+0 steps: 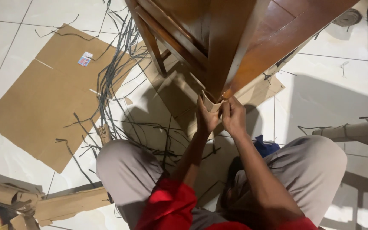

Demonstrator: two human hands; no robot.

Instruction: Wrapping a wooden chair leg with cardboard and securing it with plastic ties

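A dark brown wooden furniture piece (252,38) stands over me, its corner leg coming down to the floor between my knees. A folded strip of cardboard (211,104) wraps the foot of that leg. My left hand (206,117) grips the cardboard from the left. From the right, my right hand (234,115) pinches the same cardboard against the wood. Both hands touch it, fingers closed. I squat in grey trousers and red sleeves.
A large flat cardboard sheet (52,93) lies on the white tile floor at left, with several dark plastic straps (111,76) strewn over it. Cardboard scraps (64,204) sit at bottom left. A wrapped furniture leg (354,130) lies at right. A blue cloth (265,147) shows by my knee.
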